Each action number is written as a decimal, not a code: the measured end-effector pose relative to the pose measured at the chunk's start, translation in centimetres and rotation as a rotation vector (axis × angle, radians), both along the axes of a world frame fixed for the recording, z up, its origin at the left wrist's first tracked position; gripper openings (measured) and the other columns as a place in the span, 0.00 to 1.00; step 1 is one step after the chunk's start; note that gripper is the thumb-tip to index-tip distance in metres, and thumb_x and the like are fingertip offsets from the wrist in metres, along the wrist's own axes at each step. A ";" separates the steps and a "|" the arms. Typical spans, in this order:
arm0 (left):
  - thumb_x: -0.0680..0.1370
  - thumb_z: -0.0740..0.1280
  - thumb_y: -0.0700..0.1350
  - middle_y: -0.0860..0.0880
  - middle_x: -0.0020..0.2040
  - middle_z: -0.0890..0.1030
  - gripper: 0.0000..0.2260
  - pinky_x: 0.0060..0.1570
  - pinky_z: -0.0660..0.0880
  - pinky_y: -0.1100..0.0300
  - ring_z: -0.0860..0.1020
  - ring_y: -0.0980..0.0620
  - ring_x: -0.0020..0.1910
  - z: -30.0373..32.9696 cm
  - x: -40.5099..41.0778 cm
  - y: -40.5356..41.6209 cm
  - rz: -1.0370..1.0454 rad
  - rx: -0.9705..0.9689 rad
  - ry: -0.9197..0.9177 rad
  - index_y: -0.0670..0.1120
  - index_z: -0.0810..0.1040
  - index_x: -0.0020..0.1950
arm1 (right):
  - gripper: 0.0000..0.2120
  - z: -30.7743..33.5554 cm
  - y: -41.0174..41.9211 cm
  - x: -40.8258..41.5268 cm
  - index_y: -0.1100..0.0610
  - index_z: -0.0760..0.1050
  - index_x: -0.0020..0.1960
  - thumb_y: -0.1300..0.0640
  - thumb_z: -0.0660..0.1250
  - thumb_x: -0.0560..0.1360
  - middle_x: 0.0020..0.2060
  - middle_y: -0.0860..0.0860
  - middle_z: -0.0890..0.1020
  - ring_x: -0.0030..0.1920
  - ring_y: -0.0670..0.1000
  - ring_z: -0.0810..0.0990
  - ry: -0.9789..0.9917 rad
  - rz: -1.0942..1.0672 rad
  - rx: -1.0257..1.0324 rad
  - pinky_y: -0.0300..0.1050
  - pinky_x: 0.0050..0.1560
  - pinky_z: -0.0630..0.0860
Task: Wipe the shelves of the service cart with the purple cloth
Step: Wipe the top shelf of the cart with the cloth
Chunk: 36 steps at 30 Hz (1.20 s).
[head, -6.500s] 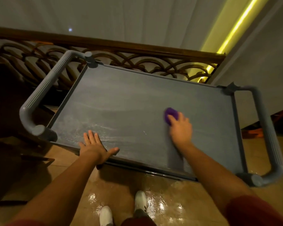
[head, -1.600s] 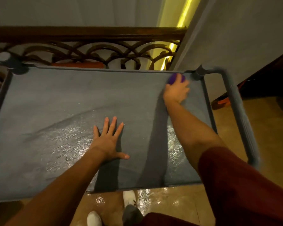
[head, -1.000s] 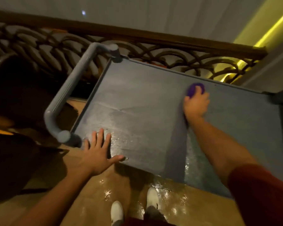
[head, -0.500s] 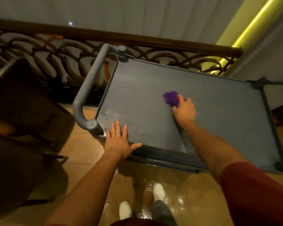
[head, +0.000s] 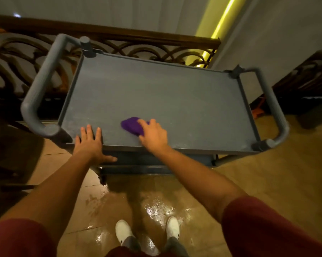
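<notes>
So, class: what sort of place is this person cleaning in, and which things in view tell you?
Probably an indoor landing or corridor in a hotel or restaurant. Clues: the grey service cart, the ornate railing with its wooden handrail behind it, and the glossy tiled floor.

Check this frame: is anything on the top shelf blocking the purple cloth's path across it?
Nothing visible. The right hand presses the purple cloth on the top shelf, which is otherwise bare; the left hand rests flat at the near left edge.
</notes>
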<state>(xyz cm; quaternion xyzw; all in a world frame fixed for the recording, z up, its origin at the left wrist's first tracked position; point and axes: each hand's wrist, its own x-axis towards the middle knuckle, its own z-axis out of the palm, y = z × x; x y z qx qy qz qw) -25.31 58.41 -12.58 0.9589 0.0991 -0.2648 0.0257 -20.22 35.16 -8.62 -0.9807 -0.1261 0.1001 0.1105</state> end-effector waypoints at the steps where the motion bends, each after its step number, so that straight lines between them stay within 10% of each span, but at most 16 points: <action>1: 0.57 0.67 0.80 0.38 0.81 0.35 0.68 0.75 0.42 0.37 0.36 0.35 0.79 0.0 0.0 0.1 0.002 0.005 0.000 0.48 0.34 0.81 | 0.27 0.1 -4.1 0.3 0.45 0.66 0.74 0.50 0.67 0.76 0.58 0.59 0.75 0.55 0.64 0.80 0.013 -0.085 -0.015 0.57 0.51 0.80; 11: 0.59 0.60 0.82 0.37 0.82 0.42 0.65 0.74 0.45 0.31 0.41 0.34 0.80 4.3 1.2 -8.7 0.080 0.002 0.088 0.42 0.42 0.82 | 0.24 2.0 -33.7 3.5 0.54 0.65 0.73 0.51 0.65 0.79 0.68 0.64 0.71 0.65 0.69 0.75 0.083 -0.766 -0.260 0.62 0.61 0.75; 19: 0.70 0.39 0.79 0.35 0.82 0.47 0.54 0.78 0.44 0.38 0.45 0.35 0.81 2.2 -0.9 -20.4 0.245 0.048 -0.073 0.39 0.47 0.81 | 0.29 -0.8 -12.6 4.8 0.47 0.65 0.75 0.46 0.69 0.77 0.69 0.59 0.70 0.66 0.63 0.73 0.015 -0.295 0.040 0.54 0.55 0.78; 27: 0.75 0.59 0.72 0.36 0.82 0.44 0.50 0.78 0.45 0.40 0.43 0.36 0.81 1.5 -0.6 -18.8 0.127 0.105 0.106 0.42 0.42 0.82 | 0.27 -0.7 -13.0 3.0 0.42 0.70 0.73 0.49 0.71 0.75 0.63 0.56 0.74 0.61 0.61 0.76 0.068 0.385 0.094 0.55 0.56 0.77; 36: 0.79 0.66 0.58 0.37 0.78 0.63 0.33 0.76 0.57 0.38 0.59 0.36 0.78 4.0 -1.8 -20.2 0.300 -0.228 -0.276 0.42 0.63 0.78 | 0.26 1.3 -36.5 5.3 0.49 0.68 0.73 0.47 0.67 0.76 0.61 0.61 0.78 0.58 0.66 0.81 0.067 -0.335 -0.036 0.57 0.56 0.77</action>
